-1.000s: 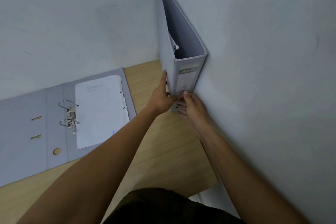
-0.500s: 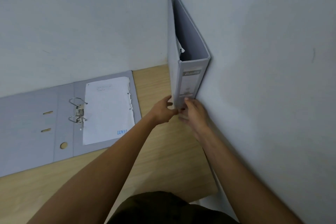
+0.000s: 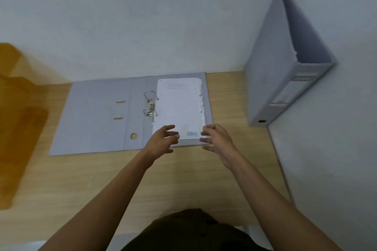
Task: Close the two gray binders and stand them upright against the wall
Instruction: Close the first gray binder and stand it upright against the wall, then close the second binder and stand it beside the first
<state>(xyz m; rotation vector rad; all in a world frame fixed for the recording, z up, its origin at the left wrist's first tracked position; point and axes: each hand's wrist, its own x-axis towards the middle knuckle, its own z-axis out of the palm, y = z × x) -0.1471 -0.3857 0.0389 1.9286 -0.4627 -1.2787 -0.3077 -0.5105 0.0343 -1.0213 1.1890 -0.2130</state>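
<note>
One gray binder (image 3: 271, 79) stands closed and upright in the corner, its side against the right wall. The other gray binder (image 3: 95, 116) lies open flat on the wooden table (image 3: 81, 179) by the back wall, metal rings (image 3: 150, 106) up and a white sheet (image 3: 179, 108) on its right half. My left hand (image 3: 163, 140) hovers open over the sheet's near left corner. My right hand (image 3: 217, 138) hovers open at the open binder's near right corner. Both hands hold nothing.
A blurred orange-brown object (image 3: 18, 112) stands at the table's left side. White walls close in the table at the back (image 3: 142, 16) and on the right (image 3: 336, 149). Bare wood lies between the two binders and in front of the open one.
Both hands let go of the upright binder and moved left to the open binder. The view swung left, so the standing binder now sits at the right.
</note>
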